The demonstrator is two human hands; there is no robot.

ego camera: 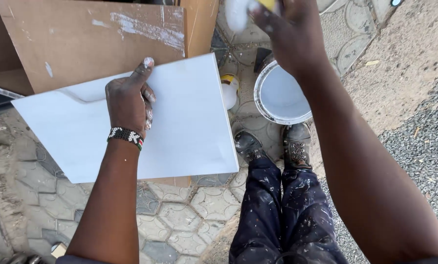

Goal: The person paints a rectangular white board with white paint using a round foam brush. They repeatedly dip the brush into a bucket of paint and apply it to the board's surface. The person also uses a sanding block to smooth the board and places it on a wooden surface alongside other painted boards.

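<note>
My left hand [129,100] lies flat on a white painted board [189,122], fingers together and smeared with white paint, a beaded band on the wrist. The board tilts across the left half of the view. My right hand [290,34] is raised at the top, closed around a paint tool [243,10] with a white blurred head and a yellow part; most of it is cut off by the frame. Right below that hand stands a round bucket of white paint [280,95].
Brown boards [82,39] streaked with white stand behind the white board. A small white bottle with a yellow cap [229,88] sits beside the bucket. My paint-spattered trousers and dark shoes [273,146] stand on patterned paving; gravel [419,142] lies to the right.
</note>
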